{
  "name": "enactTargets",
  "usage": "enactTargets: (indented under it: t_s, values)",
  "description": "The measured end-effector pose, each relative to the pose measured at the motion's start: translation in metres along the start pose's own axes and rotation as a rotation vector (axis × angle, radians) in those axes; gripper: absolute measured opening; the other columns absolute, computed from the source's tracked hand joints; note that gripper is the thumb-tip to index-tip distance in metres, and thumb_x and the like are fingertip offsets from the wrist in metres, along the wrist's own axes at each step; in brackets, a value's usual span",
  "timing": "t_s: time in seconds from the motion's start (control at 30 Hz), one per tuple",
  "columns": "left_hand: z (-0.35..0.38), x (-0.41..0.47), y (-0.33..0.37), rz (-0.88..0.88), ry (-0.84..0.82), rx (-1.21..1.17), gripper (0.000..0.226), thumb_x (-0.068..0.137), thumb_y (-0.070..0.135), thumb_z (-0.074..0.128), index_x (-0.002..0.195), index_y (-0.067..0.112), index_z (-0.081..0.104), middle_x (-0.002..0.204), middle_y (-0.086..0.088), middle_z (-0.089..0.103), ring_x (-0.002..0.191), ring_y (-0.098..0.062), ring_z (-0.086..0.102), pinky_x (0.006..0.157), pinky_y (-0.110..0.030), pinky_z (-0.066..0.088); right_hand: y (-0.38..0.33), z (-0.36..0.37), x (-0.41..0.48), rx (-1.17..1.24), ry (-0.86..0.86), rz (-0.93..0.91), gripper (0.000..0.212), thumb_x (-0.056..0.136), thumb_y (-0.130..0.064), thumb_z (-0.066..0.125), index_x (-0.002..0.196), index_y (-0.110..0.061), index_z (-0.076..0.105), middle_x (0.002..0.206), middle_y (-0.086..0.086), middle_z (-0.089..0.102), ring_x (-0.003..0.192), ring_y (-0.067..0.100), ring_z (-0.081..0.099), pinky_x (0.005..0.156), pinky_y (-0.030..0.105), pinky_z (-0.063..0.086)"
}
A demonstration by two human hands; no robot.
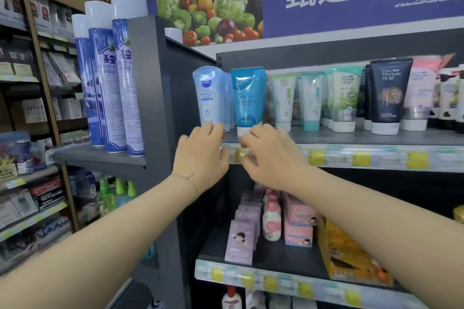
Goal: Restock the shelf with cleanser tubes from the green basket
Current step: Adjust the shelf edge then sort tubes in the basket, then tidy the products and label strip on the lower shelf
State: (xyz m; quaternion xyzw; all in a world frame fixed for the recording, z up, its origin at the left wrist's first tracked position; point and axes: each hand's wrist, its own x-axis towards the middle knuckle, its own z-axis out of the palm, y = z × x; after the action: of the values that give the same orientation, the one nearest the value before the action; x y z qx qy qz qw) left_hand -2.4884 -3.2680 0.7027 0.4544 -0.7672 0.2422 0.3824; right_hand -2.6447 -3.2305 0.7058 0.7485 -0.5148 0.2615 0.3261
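A pale blue Nivea cleanser tube (208, 95) stands cap-down at the left end of the grey shelf (326, 137). My left hand (200, 155) reaches up to it, its fingers curled round the tube's base and hiding the cap. Right beside it stands a darker blue cleanser tube (247, 98) with a white cap. My right hand (271, 155) has its curled fingers and thumb at that cap. More light blue tubes stand behind the Nivea one. The green basket is out of view.
Further right on the same shelf stand white-green tubes (285, 100), a black tube (388, 93) and pink ones. Tall blue spray cans (118, 83) fill the side shelf at left. Below are lilac boxes (242, 241), a pink bottle (271, 221) and an orange box (346, 253).
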Motion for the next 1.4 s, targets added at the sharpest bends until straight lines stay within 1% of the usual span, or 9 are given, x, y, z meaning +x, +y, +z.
enactTargets:
  t_s: [0.17,0.43,0.67,0.87,0.97,1.1,1.2,1.3,1.4]
  values:
    - [0.006,-0.034,0.032,0.135,-0.043,-0.061,0.017,0.082,0.022,0.058,0.096,0.013,0.055,0.092,-0.003,0.057,0.081,-0.026,0.055,0.064,-0.038,0.045,0.012,-0.004,-0.050,-0.068,0.022,-0.099,0.018,0.074,-0.026,0.048,0.079,-0.013,0.060,0.077,0.004,0.056,0.073,0.024,0.051,0.061,0.031,0.029]
    - [0.042,-0.093,0.097,0.130,-0.276,-0.152,0.018,0.088,0.029,0.051,0.101,0.017,0.050,0.094,0.002,0.052,0.083,-0.022,0.055,0.069,-0.039,0.048,0.023,0.014,-0.138,0.003,-0.114,-0.061,0.016,0.075,-0.026,0.051,0.080,-0.013,0.060,0.079,0.005,0.057,0.072,0.026,0.053,0.058,0.035,0.036]
    - [0.077,-0.158,0.136,0.147,-0.662,-0.288,0.032,0.085,0.026,0.054,0.114,0.016,0.047,0.114,-0.004,0.053,0.105,-0.027,0.054,0.080,-0.040,0.048,0.025,0.040,-0.233,0.050,-0.332,0.012,0.023,0.071,-0.029,0.048,0.083,-0.013,0.059,0.081,0.006,0.057,0.074,0.027,0.055,0.058,0.035,0.039]
    - [0.110,-0.214,0.160,0.225,-0.958,-0.315,0.027,0.087,0.025,0.052,0.111,0.013,0.048,0.114,-0.006,0.053,0.107,-0.028,0.053,0.082,-0.037,0.047,0.019,0.055,-0.305,0.157,-0.484,0.133,0.016,0.068,-0.023,0.068,0.078,-0.016,0.058,0.072,0.002,0.054,0.064,0.025,0.058,0.052,0.030,0.040]
    - [0.123,-0.237,0.169,0.282,-0.931,-0.267,0.026,0.085,0.023,0.053,0.108,0.013,0.046,0.111,-0.006,0.052,0.108,-0.026,0.045,0.088,-0.039,0.043,0.013,0.058,-0.333,0.179,-0.562,0.174,0.017,0.069,-0.024,0.067,0.082,-0.015,0.061,0.072,0.001,0.055,0.059,0.023,0.058,0.047,0.028,0.037]
    - [0.126,-0.257,0.182,0.352,-0.693,-0.263,0.026,0.079,0.015,0.059,0.103,0.008,0.053,0.102,-0.007,0.053,0.094,-0.028,0.051,0.068,-0.034,0.041,0.010,0.062,-0.360,0.227,-0.604,0.234,0.014,0.071,-0.022,0.065,0.080,-0.012,0.060,0.072,0.002,0.053,0.059,0.024,0.057,0.046,0.025,0.031]
    - [0.129,-0.274,0.186,0.464,-0.521,-0.272,0.024,0.072,0.018,0.053,0.094,0.009,0.059,0.098,-0.008,0.060,0.086,-0.028,0.055,0.061,-0.033,0.042,0.005,0.064,-0.375,0.262,-0.640,0.262,0.016,0.072,-0.024,0.059,0.081,-0.011,0.059,0.074,0.004,0.054,0.061,0.027,0.059,0.045,0.029,0.039]
    - [0.130,-0.293,0.191,0.582,-0.531,-0.292,0.025,0.073,0.020,0.048,0.091,0.010,0.061,0.098,-0.007,0.061,0.085,-0.026,0.055,0.063,-0.033,0.043,0.004,0.066,-0.388,0.246,-0.755,0.283,0.023,0.087,-0.028,0.051,0.103,-0.013,0.058,0.093,0.003,0.057,0.085,0.026,0.059,0.061,0.032,0.041]
    - [0.133,-0.313,0.194,0.610,-0.653,-0.332,0.023,0.072,0.018,0.054,0.092,0.010,0.061,0.090,-0.004,0.060,0.080,-0.022,0.056,0.065,-0.031,0.045,0.003,0.069,-0.393,0.258,-0.875,0.275,0.023,0.091,-0.029,0.045,0.107,-0.016,0.057,0.091,-0.002,0.050,0.084,0.020,0.055,0.063,0.029,0.039]
